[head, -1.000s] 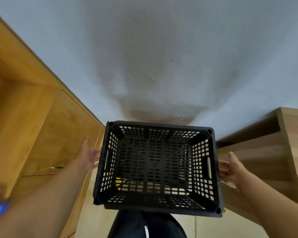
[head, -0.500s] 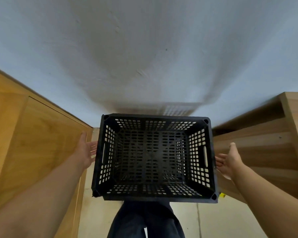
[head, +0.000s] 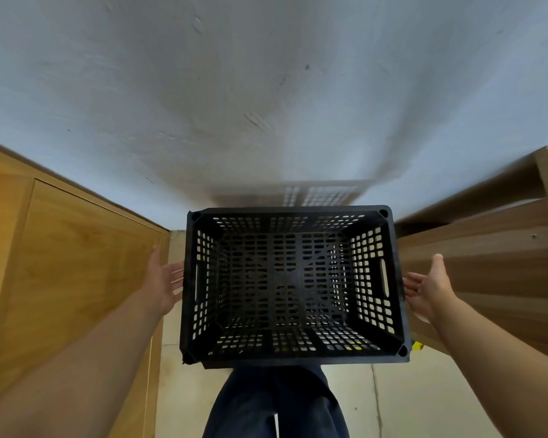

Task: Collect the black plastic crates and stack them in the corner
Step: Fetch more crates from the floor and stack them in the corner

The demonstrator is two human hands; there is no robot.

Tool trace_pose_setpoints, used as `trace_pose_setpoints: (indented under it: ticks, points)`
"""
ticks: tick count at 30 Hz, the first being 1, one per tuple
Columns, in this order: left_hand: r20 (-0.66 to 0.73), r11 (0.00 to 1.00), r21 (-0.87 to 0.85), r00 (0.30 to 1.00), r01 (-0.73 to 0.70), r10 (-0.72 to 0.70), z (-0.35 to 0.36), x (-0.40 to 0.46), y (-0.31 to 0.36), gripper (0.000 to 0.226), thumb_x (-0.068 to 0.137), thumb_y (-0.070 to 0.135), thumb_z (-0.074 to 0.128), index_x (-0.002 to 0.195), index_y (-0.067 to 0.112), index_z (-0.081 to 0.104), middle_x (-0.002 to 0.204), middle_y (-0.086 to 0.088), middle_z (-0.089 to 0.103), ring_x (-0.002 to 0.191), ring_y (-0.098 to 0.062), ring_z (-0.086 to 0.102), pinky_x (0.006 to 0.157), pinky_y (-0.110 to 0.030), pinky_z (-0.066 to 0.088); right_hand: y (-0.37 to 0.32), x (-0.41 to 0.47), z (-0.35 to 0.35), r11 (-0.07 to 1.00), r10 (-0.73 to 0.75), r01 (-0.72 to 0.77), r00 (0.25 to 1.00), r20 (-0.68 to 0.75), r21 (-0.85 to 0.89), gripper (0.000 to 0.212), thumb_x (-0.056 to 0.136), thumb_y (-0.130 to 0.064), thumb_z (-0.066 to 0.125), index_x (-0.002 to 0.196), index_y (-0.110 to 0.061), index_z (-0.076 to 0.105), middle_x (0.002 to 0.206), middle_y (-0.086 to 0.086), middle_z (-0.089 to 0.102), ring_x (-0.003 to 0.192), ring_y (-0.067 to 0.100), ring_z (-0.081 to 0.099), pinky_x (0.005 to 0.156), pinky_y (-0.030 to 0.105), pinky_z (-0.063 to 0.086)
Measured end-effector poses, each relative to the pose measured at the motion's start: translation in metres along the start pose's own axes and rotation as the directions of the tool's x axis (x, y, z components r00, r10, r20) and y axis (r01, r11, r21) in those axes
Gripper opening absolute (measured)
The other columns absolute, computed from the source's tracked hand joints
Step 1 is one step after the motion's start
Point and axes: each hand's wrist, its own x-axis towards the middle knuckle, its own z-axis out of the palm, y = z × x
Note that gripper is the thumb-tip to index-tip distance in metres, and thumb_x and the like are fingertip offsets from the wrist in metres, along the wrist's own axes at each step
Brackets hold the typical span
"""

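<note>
An empty black plastic crate (head: 293, 361) with perforated walls and floor hangs at waist height in front of me, open side up. My left hand (head: 163, 279) presses its left wall by the handle slot, fingers spread. My right hand (head: 427, 287) holds the right wall the same way, thumb up. The crate's far edge is close to the white wall (head: 266, 105), which carries its shadow. My legs in dark trousers (head: 276, 403) show below the crate.
A tall wooden cabinet (head: 70, 263) runs along the left and wooden shelving (head: 494, 248) stands on the right, forming a narrow gap. Pale floor tiles (head: 184, 390) lie below. A small yellow object (head: 418, 345) peeks out by the crate's near right corner.
I have carried the crate forward, nearer the wall, between the cabinet and the shelving. Both hands keep the same hold on its sides.
</note>
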Motion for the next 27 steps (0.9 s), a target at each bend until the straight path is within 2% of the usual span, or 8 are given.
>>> trace_pose_setpoints:
  ticks: [6, 12, 19, 22, 25, 27]
  points:
    - [0.007, 1.0, -0.005, 1.0, -0.004, 0.004, -0.004, 0.004, -0.002, 0.078, 0.088, 0.072, 0.021, 0.119, 0.009, 0.056, 0.128, -0.017, 0.055, 0.122, -0.032, 0.048, 0.109, -0.055, 0.03, 0.006, -0.003, 0.001, 1.0, -0.021, 0.021, 1.0, 0.018, -0.015, 0.078, 0.093, -0.061, 0.028, 0.138, 0.002, 0.035, 0.14, 0.022, 0.043, 0.13, 0.034, 0.042, 0.108, 0.045, 0.033]
    - [0.006, 0.999, -0.024, 0.999, -0.043, 0.043, -0.005, -0.003, -0.009, 0.078, 0.091, 0.068, 0.02, 0.133, 0.009, 0.049, 0.137, -0.015, 0.049, 0.127, -0.031, 0.044, 0.111, -0.051, 0.029, 0.016, -0.006, 0.0, 0.997, -0.056, 0.057, 0.998, 0.02, -0.061, 0.076, 0.094, -0.058, 0.025, 0.14, 0.002, 0.033, 0.145, 0.022, 0.038, 0.134, 0.033, 0.038, 0.112, 0.047, 0.029]
    - [-0.009, 0.993, 0.041, 0.994, -0.106, 0.107, -0.01, -0.008, -0.01, 0.073, 0.094, 0.063, 0.018, 0.137, 0.012, 0.047, 0.14, -0.014, 0.048, 0.13, -0.029, 0.042, 0.108, -0.046, 0.03, 0.03, -0.012, 0.002, 0.992, -0.096, 0.101, 0.993, 0.071, -0.075, 0.07, 0.097, -0.052, 0.023, 0.139, 0.002, 0.036, 0.141, 0.019, 0.044, 0.133, 0.031, 0.04, 0.112, 0.043, 0.03]
    - [0.007, 0.986, 0.09, 0.99, -0.143, 0.143, -0.012, -0.012, -0.015, 0.066, 0.098, 0.056, 0.019, 0.139, 0.011, 0.044, 0.142, -0.013, 0.047, 0.133, -0.027, 0.04, 0.11, -0.043, 0.028, 0.037, -0.011, -0.001, 0.986, -0.123, 0.13, 0.99, 0.074, -0.105, 0.069, 0.097, -0.053, 0.023, 0.139, 0.0, 0.036, 0.146, 0.018, 0.04, 0.136, 0.028, 0.037, 0.114, 0.04, 0.027]
    - [0.037, 0.955, 0.204, 0.976, -0.217, 0.214, -0.011, -0.02, -0.027, 0.054, 0.101, 0.047, 0.02, 0.134, 0.015, 0.048, 0.135, -0.007, 0.051, 0.129, -0.025, 0.042, 0.107, -0.041, 0.03, 0.049, -0.014, -0.006, 0.973, -0.12, 0.134, 0.989, 0.085, -0.189, 0.068, 0.097, -0.054, 0.022, 0.142, -0.005, 0.036, 0.146, 0.015, 0.041, 0.135, 0.03, 0.038, 0.108, 0.043, 0.031]
    - [0.07, 0.913, 0.314, 0.966, -0.26, 0.25, -0.008, -0.027, -0.037, 0.042, 0.102, 0.039, 0.023, 0.113, 0.018, 0.057, 0.115, -0.007, 0.057, 0.112, -0.024, 0.049, 0.089, -0.036, 0.039, 0.058, -0.019, -0.011, 0.944, -0.123, 0.146, 0.988, 0.094, -0.294, 0.065, 0.097, -0.054, 0.022, 0.139, -0.007, 0.041, 0.137, 0.016, 0.049, 0.128, 0.033, 0.045, 0.098, 0.043, 0.037]
